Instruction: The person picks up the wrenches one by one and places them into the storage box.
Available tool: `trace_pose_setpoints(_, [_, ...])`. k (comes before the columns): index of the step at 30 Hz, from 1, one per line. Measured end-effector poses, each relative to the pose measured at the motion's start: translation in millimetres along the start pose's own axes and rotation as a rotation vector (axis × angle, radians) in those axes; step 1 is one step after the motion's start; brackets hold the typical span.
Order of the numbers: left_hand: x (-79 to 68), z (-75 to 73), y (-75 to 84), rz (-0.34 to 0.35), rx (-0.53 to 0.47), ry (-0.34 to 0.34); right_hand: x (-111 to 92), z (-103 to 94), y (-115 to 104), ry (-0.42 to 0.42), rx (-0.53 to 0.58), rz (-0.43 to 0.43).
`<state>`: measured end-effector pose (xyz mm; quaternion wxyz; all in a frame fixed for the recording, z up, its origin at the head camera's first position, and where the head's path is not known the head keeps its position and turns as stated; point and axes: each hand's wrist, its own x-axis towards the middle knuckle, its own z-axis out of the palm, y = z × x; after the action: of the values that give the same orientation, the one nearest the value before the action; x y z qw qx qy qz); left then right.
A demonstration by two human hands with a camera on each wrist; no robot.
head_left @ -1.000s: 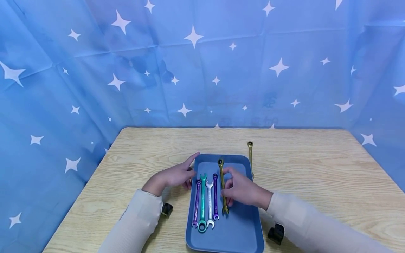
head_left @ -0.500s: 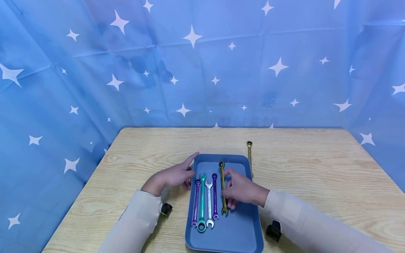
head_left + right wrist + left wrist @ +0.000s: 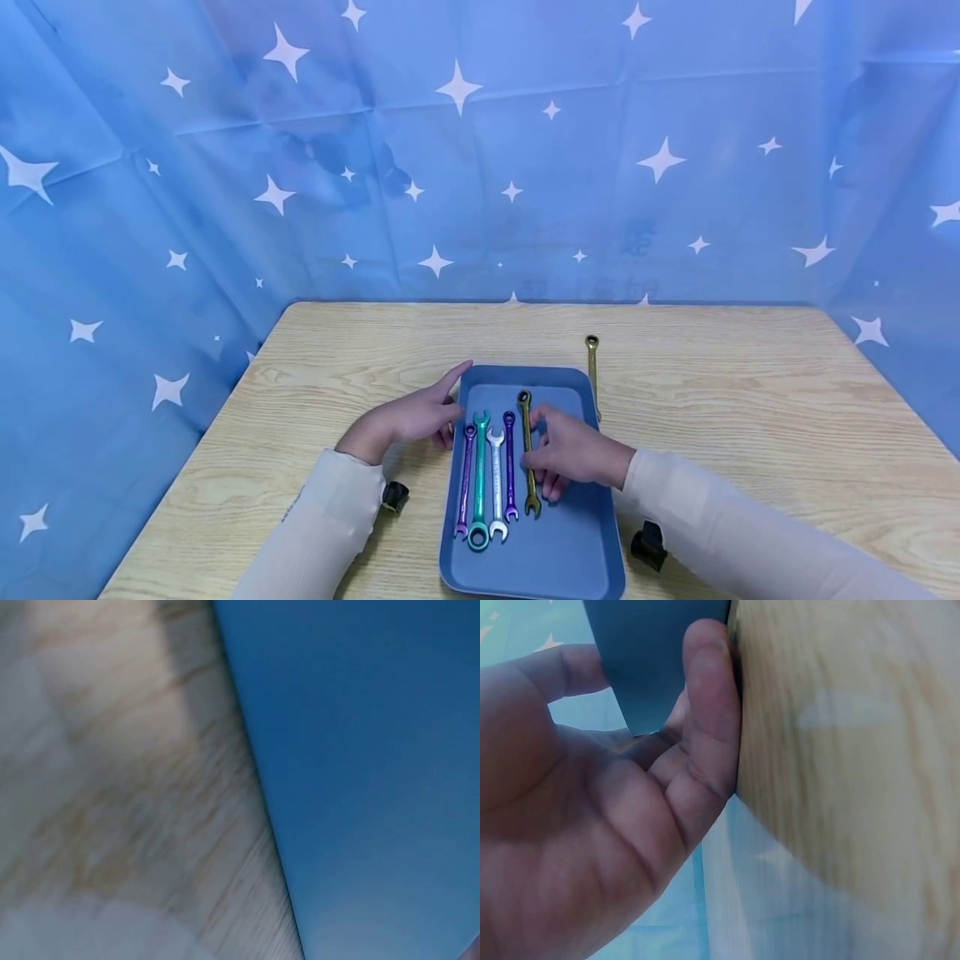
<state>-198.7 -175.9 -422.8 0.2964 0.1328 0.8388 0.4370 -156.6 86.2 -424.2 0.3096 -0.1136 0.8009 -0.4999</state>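
In the head view, my right hand (image 3: 573, 448) holds a gold combination wrench (image 3: 528, 454) by its shank, thumb on the near part and index finger higher up. The wrench is inside the blue tray (image 3: 540, 567), ring end away from me. Left of it lie a purple wrench (image 3: 511, 467), a silver wrench (image 3: 497, 483), a green wrench (image 3: 480, 483) and another purple wrench (image 3: 466, 479), side by side. My left hand (image 3: 412, 415) grips the tray's left edge; in the left wrist view, the tray wall (image 3: 649, 667) stands between its digits.
Just outside the tray's far right corner, a second gold wrench (image 3: 592, 367) lies on the wooden table (image 3: 720, 375), partly hidden by the rim. A blue star-patterned cloth (image 3: 555, 208) hangs behind the table. The right wrist view shows mostly the tray's outer wall (image 3: 367, 765).
The held gold wrench's ring end has come slightly lower and nearer to me in the tray, and my right hand has shifted a little with it. My left hand stays in place.
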Motion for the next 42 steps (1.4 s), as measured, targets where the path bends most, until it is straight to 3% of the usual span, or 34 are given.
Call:
trace_pose_setpoints(25, [1.3,-0.4,-2.3,-0.007,-0.02,0.0,4.2,3.8,-3.1,0.012,-0.108,-0.014])
trace_pose_setpoints(42, [3.0,-1.0,-3.5,0.002,-0.015,-0.002,4.1,6.2,-5.1,0.0,-0.271,-0.031])
